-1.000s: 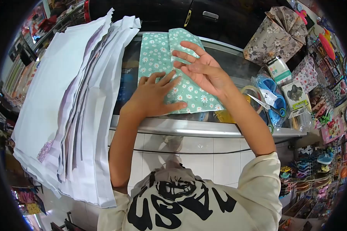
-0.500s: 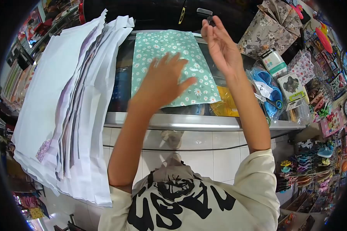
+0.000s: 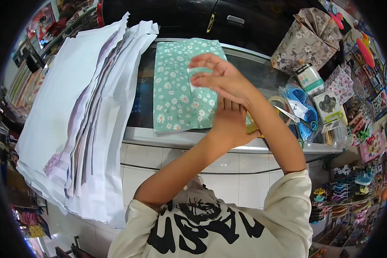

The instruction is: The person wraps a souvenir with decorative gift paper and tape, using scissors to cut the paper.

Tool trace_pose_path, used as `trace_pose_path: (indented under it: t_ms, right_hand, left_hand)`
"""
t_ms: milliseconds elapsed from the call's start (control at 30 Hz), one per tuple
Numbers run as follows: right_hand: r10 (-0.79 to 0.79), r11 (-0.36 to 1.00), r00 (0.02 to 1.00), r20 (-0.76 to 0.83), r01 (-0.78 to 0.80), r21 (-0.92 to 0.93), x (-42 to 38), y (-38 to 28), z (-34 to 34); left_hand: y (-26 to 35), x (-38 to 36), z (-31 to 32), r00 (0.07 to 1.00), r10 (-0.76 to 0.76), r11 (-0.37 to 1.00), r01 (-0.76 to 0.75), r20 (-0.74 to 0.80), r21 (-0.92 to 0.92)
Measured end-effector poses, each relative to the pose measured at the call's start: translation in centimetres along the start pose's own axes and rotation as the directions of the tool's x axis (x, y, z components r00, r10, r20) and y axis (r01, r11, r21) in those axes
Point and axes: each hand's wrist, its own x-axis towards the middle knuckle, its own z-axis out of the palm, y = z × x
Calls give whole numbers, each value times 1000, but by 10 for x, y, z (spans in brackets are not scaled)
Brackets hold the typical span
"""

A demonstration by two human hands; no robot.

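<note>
Right hand (loosely curled) hangs partly over the left hand.

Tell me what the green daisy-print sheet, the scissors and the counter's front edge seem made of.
Green daisy-print sheet: probably paper, smooth and printed; it lies flat with a straight crease, though thin plastic film is possible.
Scissors: blades likely polished steel, being silvery and bright; handles look like coloured plastic.
Counter's front edge: apparently brushed metal, perhaps aluminium, judging by its grey sheen.

We have a glass-topped counter here: green daisy-print paper lies below the right hand, white sheets left of the left hand, tape roll and scissors rightward.
</note>
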Motion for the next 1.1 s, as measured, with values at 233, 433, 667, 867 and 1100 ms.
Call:
trace_pose_path:
  t_ms: [233, 433, 667, 867, 1100]
  right_hand:
    - [182, 981, 982, 39, -184, 63, 16, 21, 1]
    - [173, 971, 985, 1, -171, 169, 11, 23, -4]
    - [189, 979, 981, -47, -191, -65, -5, 13, 5]
    - [194, 974, 980, -51, -199, -112, -5, 15, 3]
    - [179, 969, 982, -67, -188, -162, -5, 17, 3]
  left_hand:
    - [-14, -10, -13, 994, 86, 979, -71, 72, -189]
    - [-14, -9, -24, 972, 86, 975, -37, 218, -220]
    - [-14, -12, -18, 982, 88, 971, -48, 165, -236]
    - [-13, -13, -15, 988, 76, 974, -44, 134, -223]
    - [-13, -11, -20, 979, 73, 982, -36, 190, -187]
